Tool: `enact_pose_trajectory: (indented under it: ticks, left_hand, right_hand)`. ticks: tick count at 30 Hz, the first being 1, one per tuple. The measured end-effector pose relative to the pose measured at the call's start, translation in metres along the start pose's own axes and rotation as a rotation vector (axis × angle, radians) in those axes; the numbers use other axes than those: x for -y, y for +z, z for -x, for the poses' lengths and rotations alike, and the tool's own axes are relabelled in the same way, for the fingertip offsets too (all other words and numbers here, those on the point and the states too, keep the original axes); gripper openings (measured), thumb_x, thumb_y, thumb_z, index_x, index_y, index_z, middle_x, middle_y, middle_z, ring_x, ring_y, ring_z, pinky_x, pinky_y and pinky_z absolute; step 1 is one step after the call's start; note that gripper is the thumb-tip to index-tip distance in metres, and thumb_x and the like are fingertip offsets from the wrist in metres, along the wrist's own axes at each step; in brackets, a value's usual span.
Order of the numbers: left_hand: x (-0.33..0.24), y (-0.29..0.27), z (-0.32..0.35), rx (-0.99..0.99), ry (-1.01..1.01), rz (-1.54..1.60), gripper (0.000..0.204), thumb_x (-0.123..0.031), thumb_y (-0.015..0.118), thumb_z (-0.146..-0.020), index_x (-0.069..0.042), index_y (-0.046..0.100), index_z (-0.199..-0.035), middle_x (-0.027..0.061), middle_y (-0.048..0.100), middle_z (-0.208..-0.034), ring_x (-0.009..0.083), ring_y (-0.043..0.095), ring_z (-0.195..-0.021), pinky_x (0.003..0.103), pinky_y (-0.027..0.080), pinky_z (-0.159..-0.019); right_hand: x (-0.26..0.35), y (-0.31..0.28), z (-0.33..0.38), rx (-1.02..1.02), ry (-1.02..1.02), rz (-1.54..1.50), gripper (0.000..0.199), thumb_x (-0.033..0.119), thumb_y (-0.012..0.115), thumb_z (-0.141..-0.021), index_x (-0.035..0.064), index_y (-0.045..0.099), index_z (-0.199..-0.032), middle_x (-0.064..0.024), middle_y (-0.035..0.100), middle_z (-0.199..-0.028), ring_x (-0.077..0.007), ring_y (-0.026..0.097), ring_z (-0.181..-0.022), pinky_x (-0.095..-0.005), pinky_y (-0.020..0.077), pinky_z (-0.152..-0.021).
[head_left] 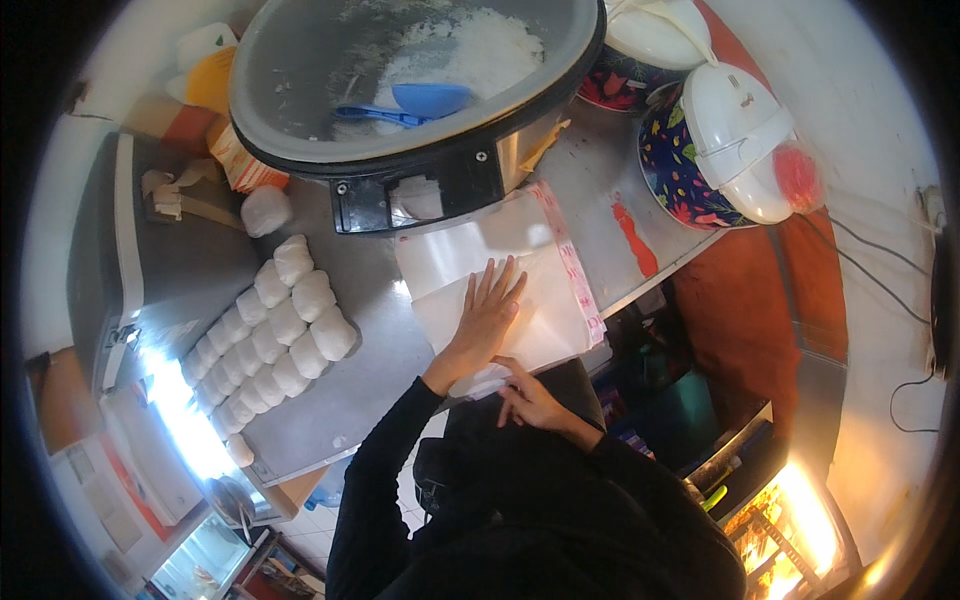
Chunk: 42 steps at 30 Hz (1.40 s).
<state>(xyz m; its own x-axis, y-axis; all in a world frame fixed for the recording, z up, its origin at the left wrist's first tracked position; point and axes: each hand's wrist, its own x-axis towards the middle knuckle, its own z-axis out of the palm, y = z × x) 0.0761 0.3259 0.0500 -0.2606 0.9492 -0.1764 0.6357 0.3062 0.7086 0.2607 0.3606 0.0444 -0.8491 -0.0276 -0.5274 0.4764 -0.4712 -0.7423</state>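
My left hand (487, 318) lies flat with spread fingers on a stack of white wrapping paper (540, 320), which has a pink-red printed strip along its right side. At the near edge of the stack is my right hand (532, 402). Its index finger reaches to the paper's edge, and the other fingers bend loosely apart below it. No held thing shows in it. Some paper near my left wrist looks folded or lifted. To the left, several rounded white bundles (286, 322) sit packed in rows on the metal table (378, 335).
Behind the paper stands a large round tub (300, 130) with white grainy stuff and a blue scoop (430, 99). Flowered containers with white lids (735, 125) are at the far right. A dark box (185, 240) stands left. Shelves (690, 400) lie below the table's right edge.
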Motion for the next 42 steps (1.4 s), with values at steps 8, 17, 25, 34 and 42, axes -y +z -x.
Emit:
enact_pose_trajectory:
  ticks: [8,17,25,34,42]
  left_hand:
    - [-0.001,-0.007,0.002,0.022,0.012,0.109,0.060,-0.045,0.011,-0.100,-0.013,0.026,-0.149,0.0075,0.010,-0.158,0.0322,0.001,-0.145,0.049,-0.006,-0.116]
    - [-0.008,-0.011,0.009,-0.009,0.167,-0.066,0.064,-0.047,0.031,-0.097,-0.009,0.028,-0.148,0.0091,0.016,-0.157,0.0319,0.007,-0.145,0.051,-0.001,-0.116]
    - [-0.011,-0.011,0.013,0.068,0.158,-0.111,0.070,-0.044,0.050,-0.091,-0.005,0.029,-0.146,0.0123,0.026,-0.153,0.0302,0.019,-0.142,0.049,0.007,-0.117]
    - [0.001,-0.043,0.067,0.020,-0.334,-0.479,0.091,-0.019,0.081,-0.063,-0.008,0.031,-0.139,0.0174,0.047,-0.124,0.0341,0.047,-0.116,0.046,0.033,-0.104]
    - [-0.001,-0.075,0.062,-0.086,-0.106,-0.134,0.059,-0.025,0.074,-0.076,-0.009,0.049,-0.127,0.0132,0.056,-0.114,0.0287,0.051,-0.113,0.045,0.026,-0.107]
  right_hand:
    - [0.001,0.009,-0.003,-0.237,-0.046,-0.069,0.067,-0.006,0.037,-0.092,0.0167,0.008,-0.148,-0.0200,0.053,-0.118,-0.0202,0.067,-0.066,-0.0256,0.0518,-0.047]
    - [0.044,-0.040,0.012,-0.824,-0.334,1.122,0.040,0.000,0.063,-0.075,0.0182,0.068,-0.111,-0.0080,0.065,-0.099,-0.0220,0.063,-0.078,-0.0348,0.0501,-0.069]
    - [0.128,-0.064,-0.030,-0.621,-0.694,1.319,0.012,0.009,0.066,-0.077,0.0090,0.060,-0.087,-0.0075,0.061,-0.107,-0.0276,0.058,-0.099,-0.0388,0.0443,-0.085]
    - [0.112,-0.099,-0.055,-0.402,-0.448,0.940,0.011,0.006,0.060,-0.087,-0.0005,0.051,-0.089,-0.0180,0.065,-0.087,-0.0351,0.065,-0.088,-0.0382,0.0500,-0.076]
    - [0.105,-0.093,-0.052,-0.495,-0.479,0.964,0.011,0.011,0.060,-0.088,0.0039,0.056,-0.095,-0.0140,0.066,-0.090,-0.0365,0.063,-0.086,-0.0408,0.0488,-0.077]
